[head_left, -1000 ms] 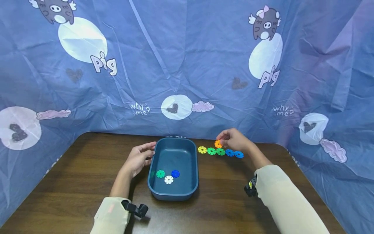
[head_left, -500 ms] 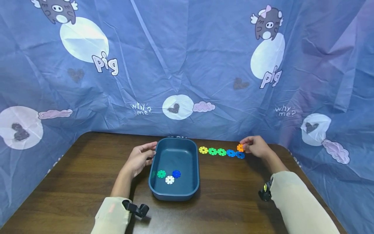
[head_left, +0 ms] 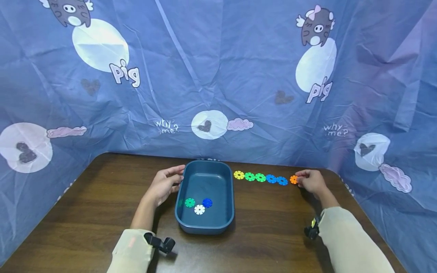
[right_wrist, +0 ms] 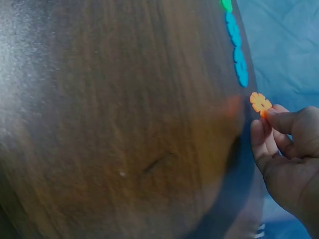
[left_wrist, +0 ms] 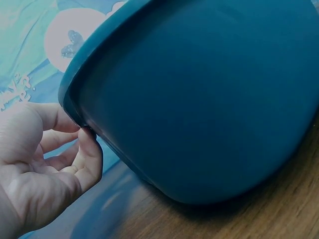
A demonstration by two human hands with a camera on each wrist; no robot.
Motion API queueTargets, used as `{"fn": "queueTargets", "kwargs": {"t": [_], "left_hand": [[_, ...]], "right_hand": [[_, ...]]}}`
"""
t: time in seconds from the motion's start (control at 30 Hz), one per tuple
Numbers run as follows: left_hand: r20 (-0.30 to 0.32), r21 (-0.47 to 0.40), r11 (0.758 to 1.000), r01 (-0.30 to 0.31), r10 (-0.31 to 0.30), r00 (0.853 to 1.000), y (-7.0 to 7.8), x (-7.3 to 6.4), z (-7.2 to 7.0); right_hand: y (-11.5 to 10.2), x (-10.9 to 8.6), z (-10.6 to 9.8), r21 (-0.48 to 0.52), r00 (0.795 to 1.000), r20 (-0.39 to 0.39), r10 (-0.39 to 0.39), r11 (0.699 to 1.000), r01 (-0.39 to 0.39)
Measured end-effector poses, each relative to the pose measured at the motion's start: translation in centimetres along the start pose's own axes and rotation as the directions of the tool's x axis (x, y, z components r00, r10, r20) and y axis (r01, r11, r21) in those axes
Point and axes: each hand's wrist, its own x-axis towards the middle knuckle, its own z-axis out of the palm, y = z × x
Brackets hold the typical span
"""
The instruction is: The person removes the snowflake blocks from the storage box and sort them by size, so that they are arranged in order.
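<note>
My right hand [head_left: 313,182] pinches an orange notched plastic disc [head_left: 294,179] between thumb and fingers, just right of a row of discs. From left to right the row has a yellow disc [head_left: 239,175], two green discs [head_left: 255,177] and two blue discs [head_left: 277,180]. In the right wrist view a small gap separates the orange disc [right_wrist: 259,103] from the nearest blue disc [right_wrist: 240,67]. My left hand [head_left: 166,185] holds the left side of a dark blue plastic bin [head_left: 205,229], thumb and fingers at its rim [left_wrist: 75,84].
Inside the bin lie a green disc [head_left: 189,203], a white disc [head_left: 199,209] and a dark blue disc [head_left: 207,203]. The brown wooden table [head_left: 266,235] ends at a blue printed cloth [head_left: 218,94] behind and at the sides.
My right hand has carried the orange disc rightward, from above the row's middle to beyond its right end, and lowered it. The left hand stays at the bin.
</note>
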Motion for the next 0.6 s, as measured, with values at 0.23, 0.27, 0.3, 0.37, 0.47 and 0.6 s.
{"fn": "queueTargets", "kwargs": {"t": [0.23, 0.27, 0.3, 0.37, 0.47, 0.6], "left_hand": [[-0.002, -0.018, 1.0, 0.001, -0.001, 1.0, 0.02, -0.02, 0.03], [0.002, -0.015, 1.0, -0.001, 0.001, 1.0, 0.03, -0.03, 0.02], [0.002, -0.017, 1.0, -0.001, 0.002, 1.0, 0.02, -0.04, 0.01], [0.003, -0.017, 1.0, -0.001, 0.001, 1.0, 0.03, -0.06, 0.01], [0.009, -0.01, 1.0, -0.006, 0.006, 1.0, 0.05, -0.09, 0.0], [0.014, -0.011, 1.0, -0.01, 0.01, 1.0, 0.05, -0.11, -0.08]], "right_hand": [[0.62, -0.25, 0.58, -0.014, 0.999, -0.035, 0.03, 0.999, -0.031], [0.62, -0.26, 0.63, -0.019, 0.999, -0.038, 0.028, 0.999, -0.029], [0.59, -0.27, 0.69, -0.026, 0.999, -0.043, 0.033, 0.999, -0.034], [0.58, -0.23, 0.76, -0.041, 0.998, -0.046, 0.04, 0.998, -0.042], [0.58, -0.21, 0.86, -0.068, 0.998, -0.049, 0.048, 0.996, -0.051], [0.56, -0.17, 0.95, -0.111, 0.997, -0.047, 0.058, 0.992, -0.063]]}}
